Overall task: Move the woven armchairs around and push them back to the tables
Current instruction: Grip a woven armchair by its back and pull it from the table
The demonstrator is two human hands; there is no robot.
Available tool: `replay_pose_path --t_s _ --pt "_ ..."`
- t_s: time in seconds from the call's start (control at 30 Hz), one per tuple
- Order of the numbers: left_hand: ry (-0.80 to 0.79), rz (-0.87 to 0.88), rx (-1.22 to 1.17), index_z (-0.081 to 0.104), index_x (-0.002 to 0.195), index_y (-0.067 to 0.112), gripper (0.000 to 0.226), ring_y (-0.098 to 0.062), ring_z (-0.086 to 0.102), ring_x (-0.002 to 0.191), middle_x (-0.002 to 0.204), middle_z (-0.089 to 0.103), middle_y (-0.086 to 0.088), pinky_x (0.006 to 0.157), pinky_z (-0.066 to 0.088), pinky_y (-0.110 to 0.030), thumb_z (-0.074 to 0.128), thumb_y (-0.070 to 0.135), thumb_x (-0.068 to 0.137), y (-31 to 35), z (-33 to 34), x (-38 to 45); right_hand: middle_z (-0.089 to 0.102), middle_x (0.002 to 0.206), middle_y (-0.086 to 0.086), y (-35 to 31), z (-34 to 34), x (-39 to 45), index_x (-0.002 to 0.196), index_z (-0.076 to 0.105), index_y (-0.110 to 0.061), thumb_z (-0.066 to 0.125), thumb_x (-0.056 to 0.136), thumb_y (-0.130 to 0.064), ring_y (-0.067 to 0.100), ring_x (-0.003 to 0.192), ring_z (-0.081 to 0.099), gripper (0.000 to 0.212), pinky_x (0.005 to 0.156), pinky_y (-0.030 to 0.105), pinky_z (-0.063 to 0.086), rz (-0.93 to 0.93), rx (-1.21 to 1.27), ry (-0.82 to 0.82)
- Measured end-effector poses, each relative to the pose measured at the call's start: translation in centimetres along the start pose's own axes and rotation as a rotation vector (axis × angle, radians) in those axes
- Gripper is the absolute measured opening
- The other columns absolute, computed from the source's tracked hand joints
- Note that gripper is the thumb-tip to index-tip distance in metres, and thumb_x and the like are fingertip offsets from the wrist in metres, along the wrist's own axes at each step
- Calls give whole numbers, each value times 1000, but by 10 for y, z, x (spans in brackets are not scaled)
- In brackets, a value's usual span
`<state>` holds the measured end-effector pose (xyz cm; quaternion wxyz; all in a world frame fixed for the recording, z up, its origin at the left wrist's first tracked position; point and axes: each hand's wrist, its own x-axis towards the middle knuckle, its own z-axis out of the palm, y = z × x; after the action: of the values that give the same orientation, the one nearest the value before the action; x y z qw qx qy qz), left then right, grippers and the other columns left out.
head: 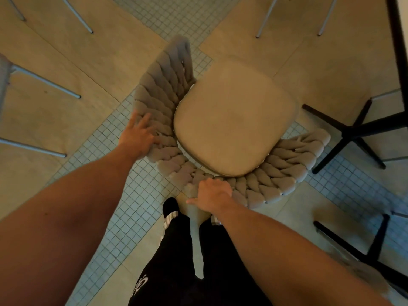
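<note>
Left hand flat, fingers spread, pressing woven armchair backrest's left curve. Right hand curled over rear rim, gripping. Black table base near right armrest.

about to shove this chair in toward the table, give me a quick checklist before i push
1. Left hand on the woven armchair: ok, fingers straight on the left arm weave.
2. Right hand on the backrest: ok, fingers curled over the rim.
3. Seat cushion bare: ok.
4. Black table base close at the right: not ok, near the right arm.
5. Chair legs free: cannot tell, hidden under the seat.
</note>
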<state>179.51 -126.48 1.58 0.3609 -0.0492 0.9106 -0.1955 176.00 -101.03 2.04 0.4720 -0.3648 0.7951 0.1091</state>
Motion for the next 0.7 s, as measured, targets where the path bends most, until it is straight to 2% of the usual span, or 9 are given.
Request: replay_pose_path --t_s 0.07,0.13,0.23,0.33,0.47,0.53,0.6,0.67,0.7 --pt "-6 -93 -15 40 145 54 52 -38 -15 153 169 -2 -1 119 -2 -68 56 39 98 -7 -1 7 61 133 11 -12 -7 6 131 59 -8 48 94 -74 30 120 59 76 78 37 41 6 32 -4" --pt "6 -199 -95 36 150 48 59 -40 -18 152 168 -14 -3 119 0 -68 59 33 98 -12 -1 14 57 140 11 -21 -11 13 138 55 -8 48 94 -73 31 125 57 79 79 38 42 20 55 -13" --pt "19 -316 -268 17 159 38 77 -45 -14 151 165 -23 -5 119 6 -68 61 24 97 -11 0 19 57 140 12 -27 -11 22 139 55 -9 47 95 -73 30 125 57 78 78 37 42 37 74 -25" --pt "27 -403 -489 -1 160 37 99 -48 0 151 165 -23 -8 118 18 -67 66 10 93 -5 2 20 54 142 13 -26 -12 27 143 51 -8 47 96 -72 31 128 55 79 86 39 46 20 87 -39" --pt "67 -556 -908 -4 159 38 108 -48 37 138 168 -1 -14 101 46 -62 68 1 88 4 10 14 53 143 13 -12 -11 23 143 50 -9 54 93 -71 32 128 54 80 94 43 49 -69 84 -56" --pt "123 -681 -1290 3 161 29 96 -42 45 135 163 23 -16 99 48 -53 65 8 91 13 6 6 55 139 13 6 -11 17 144 47 -11 61 90 -69 33 125 55 81 94 44 49 -160 84 -57" --pt "224 -887 -1704 24 159 20 69 -36 48 133 153 42 -14 98 45 -43 53 16 97 36 2 0 53 139 12 34 -8 8 150 38 -16 65 86 -71 33 125 54 88 96 45 48 -237 38 -92" --pt "253 -1075 -2068 42 149 18 48 -31 54 124 144 52 -11 92 46 -39 41 29 103 64 -5 -6 54 137 9 65 -4 0 151 34 -22 66 81 -75 31 124 54 94 97 43 48 -250 -58 -108" --pt "246 -1121 -2227 45 146 18 47 -29 56 119 139 54 -8 92 49 -41 43 39 103 77 -8 -8 54 138 9 80 -2 -2 153 32 -25 67 79 -78 30 124 54 97 98 42 48 -240 -115 -123"
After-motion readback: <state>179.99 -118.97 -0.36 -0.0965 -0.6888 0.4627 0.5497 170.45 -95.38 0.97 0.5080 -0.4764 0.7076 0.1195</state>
